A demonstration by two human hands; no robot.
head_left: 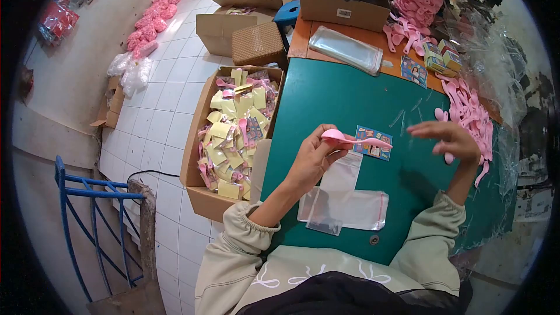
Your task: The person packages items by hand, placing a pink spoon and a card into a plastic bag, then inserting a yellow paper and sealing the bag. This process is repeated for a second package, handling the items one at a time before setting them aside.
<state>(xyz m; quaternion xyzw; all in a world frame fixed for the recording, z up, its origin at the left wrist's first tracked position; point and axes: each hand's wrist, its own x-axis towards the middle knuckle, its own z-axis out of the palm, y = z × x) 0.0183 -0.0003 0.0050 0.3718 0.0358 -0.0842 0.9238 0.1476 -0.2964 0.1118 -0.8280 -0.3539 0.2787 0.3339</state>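
My left hand [315, 160] is closed on a pink plastic spoon [332, 134], pinching it near its bowl, with the handle pointing right. Beneath the handle, a blue printed card [382, 150] lies on the green table top. My right hand [448, 139] is raised to the right of the spoon, fingers stretched out and slightly blurred, with nothing seen in them. Just beyond it is a pile of pink spoons [469, 111]. Clear plastic bags [364, 210] lie overlapping on the table in front of me, below my left hand.
Left of the table [315, 99] stands a carton [195, 169] full of bagged spoons and yellow cards. A stack of clear bags [347, 49], a cardboard box [344, 6] and card bundles [441, 57] sit at the back. A blue metal frame [93, 192] stands at far left.
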